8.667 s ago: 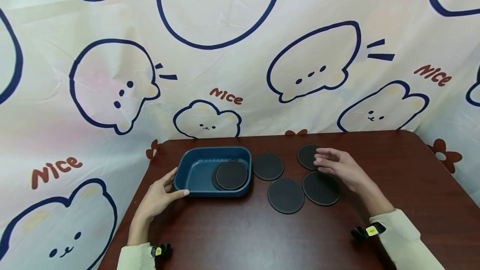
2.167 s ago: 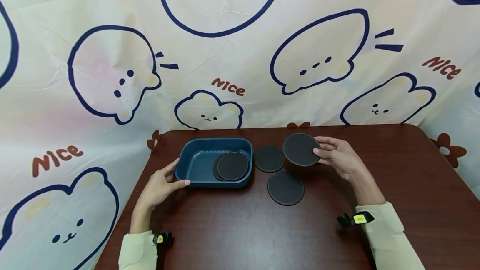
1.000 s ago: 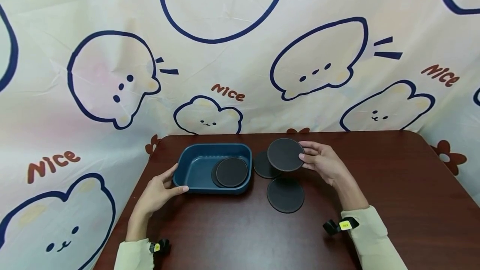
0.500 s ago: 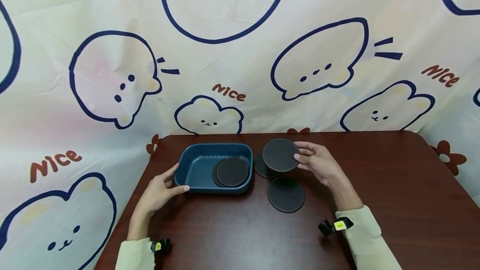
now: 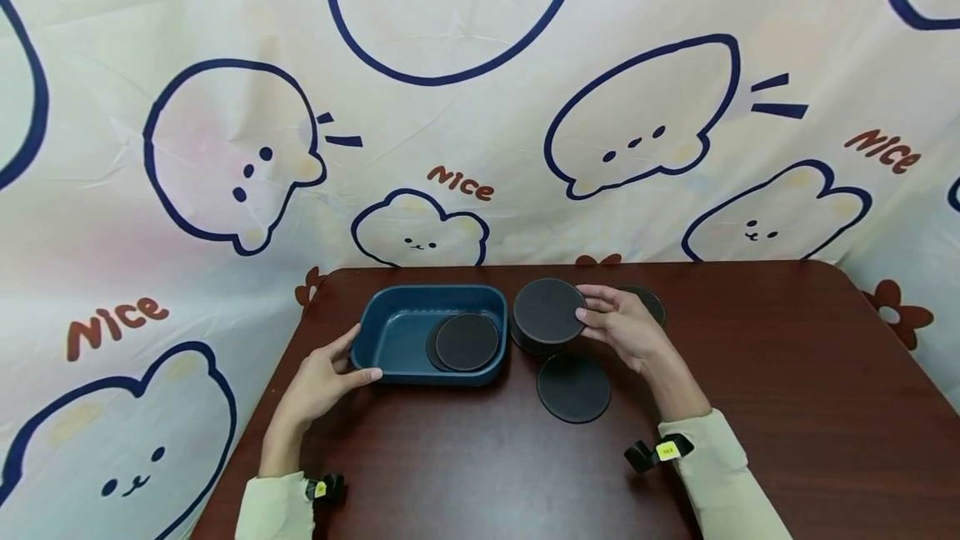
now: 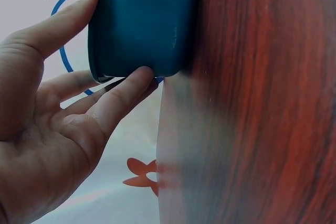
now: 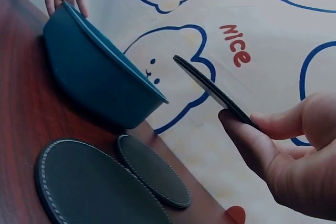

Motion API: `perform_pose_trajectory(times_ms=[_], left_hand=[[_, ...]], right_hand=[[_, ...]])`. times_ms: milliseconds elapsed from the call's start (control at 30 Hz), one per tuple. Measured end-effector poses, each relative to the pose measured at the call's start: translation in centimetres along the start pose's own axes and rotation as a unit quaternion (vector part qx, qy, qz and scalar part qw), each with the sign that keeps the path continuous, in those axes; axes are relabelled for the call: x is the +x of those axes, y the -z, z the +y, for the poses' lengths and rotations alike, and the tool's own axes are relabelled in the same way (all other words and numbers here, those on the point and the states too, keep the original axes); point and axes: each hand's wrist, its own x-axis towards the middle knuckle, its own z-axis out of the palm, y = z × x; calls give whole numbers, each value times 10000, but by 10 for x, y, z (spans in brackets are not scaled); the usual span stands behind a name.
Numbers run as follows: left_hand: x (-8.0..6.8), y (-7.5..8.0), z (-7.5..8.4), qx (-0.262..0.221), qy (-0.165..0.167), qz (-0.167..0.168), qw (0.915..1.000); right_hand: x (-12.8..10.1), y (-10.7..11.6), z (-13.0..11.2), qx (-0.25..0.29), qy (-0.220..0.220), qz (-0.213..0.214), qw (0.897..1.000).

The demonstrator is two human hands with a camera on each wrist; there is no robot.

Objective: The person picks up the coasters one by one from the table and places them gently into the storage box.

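Under both hands I log the brown table (image 5: 465,473), the largest item, with the printed cloth backdrop (image 5: 450,107) behind it. Next in size is the blue tray (image 5: 397,332). My left hand (image 5: 322,382) steadies its near-left corner: thumb along the rim, fingers against the outer wall, none curled round it, as the left wrist view confirms (image 6: 58,129). Inside the tray, on the side nearest the right-hand grip, two dark coasters (image 5: 465,342) lie overlapped.

My right hand (image 5: 622,327) pinches the lifted coaster (image 5: 549,312) by its right edge, thumb above and fingertips below (image 7: 247,140). That coaster hangs in the air, tilted, just right of the tray's right wall and above the table. Directly below the grip lies one flat coaster (image 5: 573,387); another (image 7: 152,174) lies under the lifted one, mostly hidden in the head view. A further coaster (image 5: 648,300) sits just behind the gripping hand.

Risks, as I judge them: the pinch takes only the rim, so the disc could pivot and slip out. Its leading edge could also catch the tray's right wall if carried across too low. The left hand only presses, so a knock could shove the tray sideways.
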Motion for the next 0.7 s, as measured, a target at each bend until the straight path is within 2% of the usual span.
perform_pose_trajectory(times_ms=[700], left_hand=[[1,-1,-2,-65,-52,42,10000]], right_hand=[[23,-31,5,61,-85,-411,9991]])
